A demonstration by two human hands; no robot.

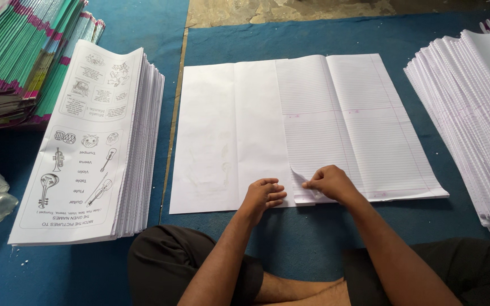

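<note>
Ruled sheet (358,124) lies flat on the blue mat (313,39), overlapping a blank sheet (222,136), and we see right hand (330,184) pinching its near-left corner up (to separate it, probably) while left hand (263,194) rests loosely curled, holding nothing, just beside.

Lighting: soft, even daylight, bright on the ruled sheet (358,124); shadows faint, just below its near edge. Focus sharp around the sheet; stacks left and right of it bow slightly from wide-angle distortion.
</note>
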